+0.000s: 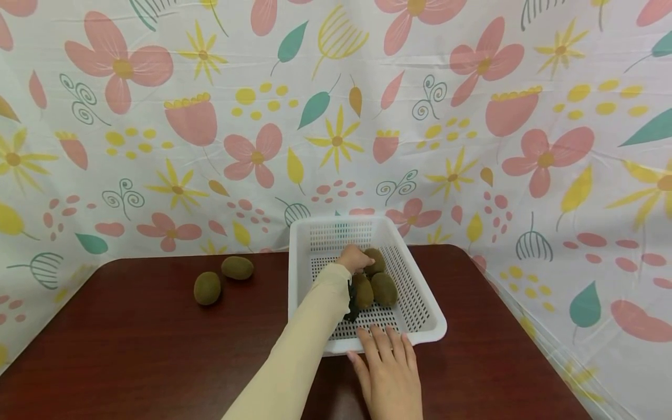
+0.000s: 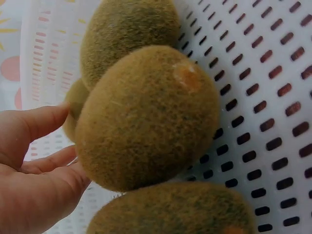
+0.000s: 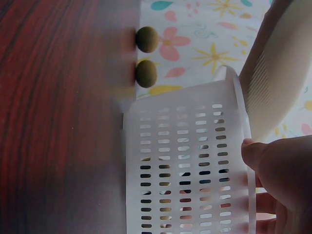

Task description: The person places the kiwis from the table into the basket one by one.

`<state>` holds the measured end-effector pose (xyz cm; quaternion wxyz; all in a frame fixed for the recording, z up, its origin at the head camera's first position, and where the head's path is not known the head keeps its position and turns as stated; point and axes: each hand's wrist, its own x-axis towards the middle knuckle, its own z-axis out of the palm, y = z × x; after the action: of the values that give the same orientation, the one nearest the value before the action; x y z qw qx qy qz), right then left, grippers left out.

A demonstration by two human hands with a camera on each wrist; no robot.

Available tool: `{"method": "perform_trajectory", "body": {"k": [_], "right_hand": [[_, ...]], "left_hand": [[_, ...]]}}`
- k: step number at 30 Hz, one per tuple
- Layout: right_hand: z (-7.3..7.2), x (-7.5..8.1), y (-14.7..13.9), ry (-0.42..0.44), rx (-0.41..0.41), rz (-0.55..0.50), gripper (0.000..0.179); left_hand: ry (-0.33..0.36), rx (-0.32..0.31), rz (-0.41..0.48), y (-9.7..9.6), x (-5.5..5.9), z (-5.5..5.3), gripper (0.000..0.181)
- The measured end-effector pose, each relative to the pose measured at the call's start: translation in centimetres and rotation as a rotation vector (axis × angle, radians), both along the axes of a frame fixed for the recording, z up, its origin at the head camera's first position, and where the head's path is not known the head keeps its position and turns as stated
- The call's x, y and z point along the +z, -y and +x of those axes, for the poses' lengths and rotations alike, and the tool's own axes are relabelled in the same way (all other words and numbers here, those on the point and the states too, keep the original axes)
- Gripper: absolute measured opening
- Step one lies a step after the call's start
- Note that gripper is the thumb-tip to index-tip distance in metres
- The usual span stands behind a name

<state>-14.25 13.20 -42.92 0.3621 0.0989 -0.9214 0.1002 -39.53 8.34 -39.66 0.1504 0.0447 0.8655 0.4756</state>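
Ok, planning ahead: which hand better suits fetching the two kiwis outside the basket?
Likely the left hand, once off its kiwi: it's nearer the outside pair, while the right hand holds the basket's rim.

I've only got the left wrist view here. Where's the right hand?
Observer: The right hand is touching the near rim of the white perforated basket.
Operator: Anything lying outside it?
Observer: Yes, one kiwifruit and another kiwifruit lie on the dark red-brown table, left of the basket as the head view shows it.
Operator: Which of those two is nearer the basket?
Observer: The one farther back, closer to the floral-print sheet.
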Motion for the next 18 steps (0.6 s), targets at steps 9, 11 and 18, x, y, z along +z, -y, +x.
{"method": "perform_trajectory", "body": {"k": [9, 11, 18], "right_hand": [[0.0, 0.1, 0.2, -0.022, 0.008, -0.006, 0.063], [-0.1, 0.1, 0.2, -0.024, 0.010, -0.008, 0.063], [-0.1, -0.1, 0.1, -0.046, 0.000, -0.015, 0.065]], "left_hand": [[0.010, 0.001, -0.014, 0.3, 0.2, -0.3, 0.021], [0.019, 0.000, -0.010, 0.5, 0.4, -0.6, 0.025], [0.027, -0.012, 0.078, 1.3, 1.7, -1.0, 0.033]]}}
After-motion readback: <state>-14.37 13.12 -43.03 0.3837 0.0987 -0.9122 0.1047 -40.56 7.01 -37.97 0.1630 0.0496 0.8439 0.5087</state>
